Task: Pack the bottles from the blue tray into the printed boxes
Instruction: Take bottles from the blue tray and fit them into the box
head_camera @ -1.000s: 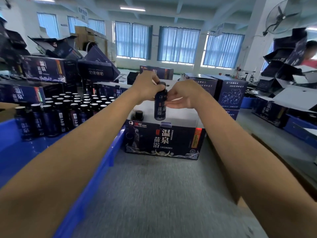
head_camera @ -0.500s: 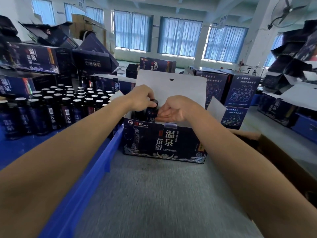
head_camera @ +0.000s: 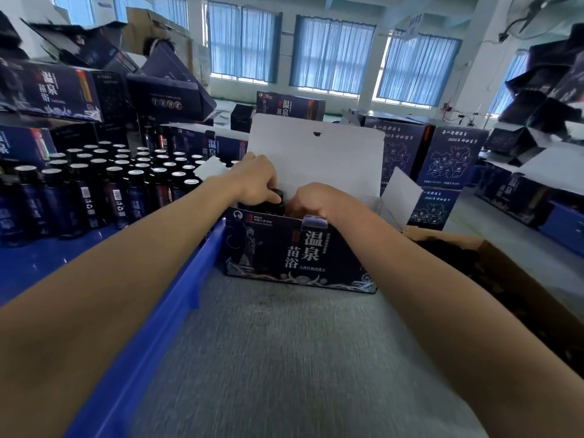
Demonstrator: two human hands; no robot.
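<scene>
A dark printed box point(head_camera: 300, 251) stands open on the grey table in front of me, its white lid raised. My left hand point(head_camera: 257, 181) grips the black cap of a dark bottle point(head_camera: 277, 197) that sits low inside the box. My right hand point(head_camera: 311, 200) reaches into the box beside that bottle with curled fingers; what its fingertips touch is hidden by the box wall. Several dark bottles with silver-rimmed caps point(head_camera: 104, 184) stand in the blue tray point(head_camera: 177, 295) to my left.
More printed boxes are stacked at the left point(head_camera: 53, 86), behind point(head_camera: 290, 105) and at the right point(head_camera: 442, 159). A brown cardboard carton point(head_camera: 505, 273) stands open at my right. Grey table surface point(head_camera: 278, 358) lies between me and the box.
The bottle went from above the box down into it, with both hands following. The view has shifted closer to the box.
</scene>
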